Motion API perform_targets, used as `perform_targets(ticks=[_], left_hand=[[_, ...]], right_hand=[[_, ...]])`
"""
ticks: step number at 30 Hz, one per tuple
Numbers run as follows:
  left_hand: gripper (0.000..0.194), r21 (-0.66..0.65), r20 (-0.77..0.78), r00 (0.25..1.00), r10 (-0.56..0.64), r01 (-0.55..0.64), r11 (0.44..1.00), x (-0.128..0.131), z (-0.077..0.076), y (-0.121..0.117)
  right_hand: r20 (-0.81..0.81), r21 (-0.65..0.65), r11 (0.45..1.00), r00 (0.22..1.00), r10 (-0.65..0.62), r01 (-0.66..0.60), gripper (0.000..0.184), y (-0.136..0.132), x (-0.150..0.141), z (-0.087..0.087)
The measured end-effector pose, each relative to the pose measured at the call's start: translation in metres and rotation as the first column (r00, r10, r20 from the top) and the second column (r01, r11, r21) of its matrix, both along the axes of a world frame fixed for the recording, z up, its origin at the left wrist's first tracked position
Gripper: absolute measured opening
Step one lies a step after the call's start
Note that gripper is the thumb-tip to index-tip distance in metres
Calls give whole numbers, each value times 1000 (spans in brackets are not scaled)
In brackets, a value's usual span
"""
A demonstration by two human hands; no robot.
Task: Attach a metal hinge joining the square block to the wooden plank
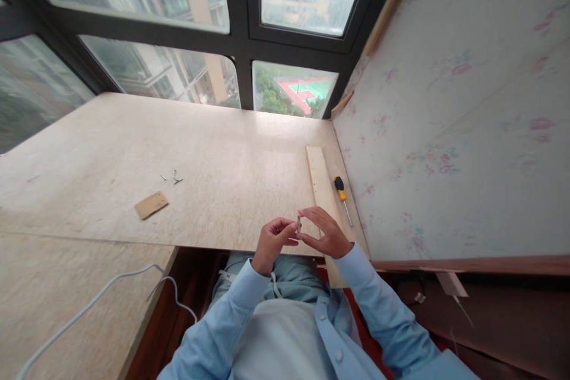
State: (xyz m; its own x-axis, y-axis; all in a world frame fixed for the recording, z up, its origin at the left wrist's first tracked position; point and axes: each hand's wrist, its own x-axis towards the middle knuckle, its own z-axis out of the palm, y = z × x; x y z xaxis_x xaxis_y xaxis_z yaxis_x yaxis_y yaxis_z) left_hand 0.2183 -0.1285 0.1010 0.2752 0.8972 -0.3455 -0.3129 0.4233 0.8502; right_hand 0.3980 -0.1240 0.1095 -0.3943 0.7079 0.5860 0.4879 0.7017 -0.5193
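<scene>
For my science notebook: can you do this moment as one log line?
left hand: pinching small piece | right hand: pinching same piece | screwdriver: beside wooden board | screws: near brown plate

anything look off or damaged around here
The wall covering looks torn or peeling at the corner beside the window frame. The long wooden board also sticks out past the tabletop's near edge. Nothing looks spilled.
</scene>
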Motion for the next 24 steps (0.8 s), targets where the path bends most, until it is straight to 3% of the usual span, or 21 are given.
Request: perform_targets(ticks=[5, 17, 24], left_hand=[[41, 8, -39, 999, 2, -2, 1000, 13, -1, 8], [47, -54, 44, 994, -102, 105, 993, 35, -5, 42], [48, -153, 101, 994, -42, 58, 986, 45, -8, 67]], right_hand=[[-15, -17, 1000, 1000, -8, 8, 50, 7, 15, -4], [-113, -25, 995, 989, -97, 95, 55, 19, 34, -16], [-43, -54, 991, 991, -127, 125, 48, 36, 52, -22]])
